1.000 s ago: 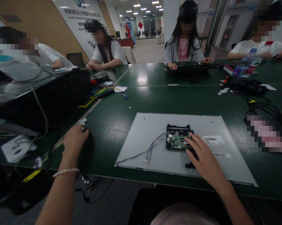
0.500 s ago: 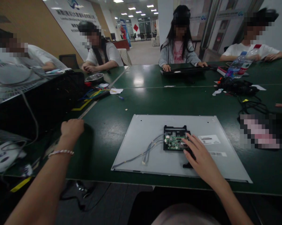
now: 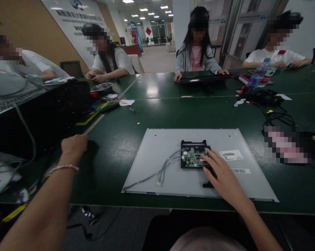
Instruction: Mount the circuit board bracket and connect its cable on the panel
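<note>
A grey metal display panel (image 3: 149,160) lies flat on the green table in front of me. On its middle sits a black plastic bracket (image 3: 183,164) carrying a green circuit board (image 3: 192,158). Thin grey cables (image 3: 159,170) run from the board to the panel's near left corner. My right hand (image 3: 222,174) is open, its fingers spread and the fingertips at the right side of the board and bracket. My left hand (image 3: 75,146) is closed in a fist over the table, left of the panel and apart from it; whatever it may hold is hidden.
At left stands a large black case (image 3: 37,122) with cables. Wires (image 3: 105,106) and a metal bowl (image 3: 102,89) lie behind it. On the right are black cables (image 3: 277,116), a blurred pink item (image 3: 288,144) and bottles (image 3: 259,73). Several people sit across the table (image 3: 157,111).
The view has shifted slightly to the right. My left hand appears a little further left, still closed. My right hand stays at the board, and the panel has not visibly moved.
</note>
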Tool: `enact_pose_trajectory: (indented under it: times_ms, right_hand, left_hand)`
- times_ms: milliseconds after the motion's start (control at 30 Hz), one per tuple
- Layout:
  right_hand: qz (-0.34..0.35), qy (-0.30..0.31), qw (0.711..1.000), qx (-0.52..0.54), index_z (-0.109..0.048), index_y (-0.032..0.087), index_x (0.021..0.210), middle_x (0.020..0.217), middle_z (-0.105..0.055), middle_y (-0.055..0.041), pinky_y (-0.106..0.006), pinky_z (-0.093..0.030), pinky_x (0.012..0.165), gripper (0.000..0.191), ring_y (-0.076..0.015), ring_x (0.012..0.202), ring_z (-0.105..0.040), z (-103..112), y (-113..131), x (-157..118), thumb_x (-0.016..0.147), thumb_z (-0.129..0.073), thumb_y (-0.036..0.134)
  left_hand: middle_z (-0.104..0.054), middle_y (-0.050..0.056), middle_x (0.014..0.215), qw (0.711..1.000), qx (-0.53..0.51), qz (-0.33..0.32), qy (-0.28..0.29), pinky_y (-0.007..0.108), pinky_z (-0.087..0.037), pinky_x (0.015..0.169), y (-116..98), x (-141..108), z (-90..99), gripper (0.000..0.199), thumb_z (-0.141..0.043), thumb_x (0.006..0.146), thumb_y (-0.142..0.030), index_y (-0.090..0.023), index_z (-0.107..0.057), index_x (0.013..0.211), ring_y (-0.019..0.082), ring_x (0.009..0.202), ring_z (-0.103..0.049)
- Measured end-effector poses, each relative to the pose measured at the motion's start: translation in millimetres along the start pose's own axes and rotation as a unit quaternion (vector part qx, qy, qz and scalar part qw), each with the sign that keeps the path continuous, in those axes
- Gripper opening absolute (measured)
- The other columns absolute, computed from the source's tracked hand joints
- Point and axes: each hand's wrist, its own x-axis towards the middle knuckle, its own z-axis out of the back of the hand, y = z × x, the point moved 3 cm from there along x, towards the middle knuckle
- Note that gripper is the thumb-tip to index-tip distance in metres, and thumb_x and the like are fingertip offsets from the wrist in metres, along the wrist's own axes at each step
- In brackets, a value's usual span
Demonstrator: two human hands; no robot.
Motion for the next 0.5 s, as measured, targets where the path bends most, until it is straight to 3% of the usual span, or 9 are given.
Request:
enact_pose_trajectory:
  times_ms: [100, 233, 367, 500]
  right_hand:
    - [0.001, 0.000, 1.000, -0.002, -0.051, 0.025, 0.138, 0.153, -0.041, -0.0073, -0.052, -0.033, 0.115, 0.044, -0.0265, 0.143, -0.033, -3, -1, 1, 0.097, -0.042, 0.035]
    - [-0.002, 0.000, 1.000, -0.004, -0.051, 0.025, 0.138, 0.153, -0.041, -0.0071, -0.052, -0.033, 0.115, 0.044, -0.0268, 0.143, -0.034, -12, 0, 1, 0.096, -0.042, 0.034]
    - [0.000, 0.003, 1.000, -0.004, -0.050, 0.025, 0.138, 0.153, -0.041, -0.0073, -0.052, -0.033, 0.115, 0.044, -0.0266, 0.143, -0.034, -18, 2, -1, 0.097, -0.042, 0.035]
    - [-0.003, 0.007, 1.000, -0.008, -0.050, 0.025, 0.138, 0.153, -0.041, -0.0074, -0.052, -0.033, 0.115, 0.044, -0.0268, 0.143, -0.034, -18, 2, -3, 0.097, -0.042, 0.033]
  left_hand:
    - [-0.030, -0.003, 0.041, 0.997, 0.072, 0.014, -0.022, 0.032, -0.034, 0.081, -15, -4, 5.5, 0.032, -0.044, 0.085, -0.006, -0.008, -0.055, 0.056, 0.015, 0.060, -0.048]
    - [-0.054, 0.001, 0.062, 0.991, 0.110, -0.058, -0.050, 0.034, -0.033, 0.088, -60, -8, 4.0, 0.025, -0.041, 0.089, -0.007, -0.007, -0.062, 0.075, 0.016, 0.076, -0.054]
    - [-0.066, 0.011, 0.083, 0.979, 0.097, -0.163, -0.070, 0.040, -0.031, 0.095, -137, -16, -3.9, 0.030, -0.036, 0.092, -0.007, -0.009, -0.064, 0.083, 0.022, 0.087, -0.059]
    - [-0.070, 0.009, 0.094, 0.955, 0.059, -0.283, -0.063, 0.036, -0.033, 0.095, -230, -43, -3.7, 0.023, -0.043, 0.095, -0.017, -0.017, -0.066, 0.095, 0.021, 0.093, -0.061]
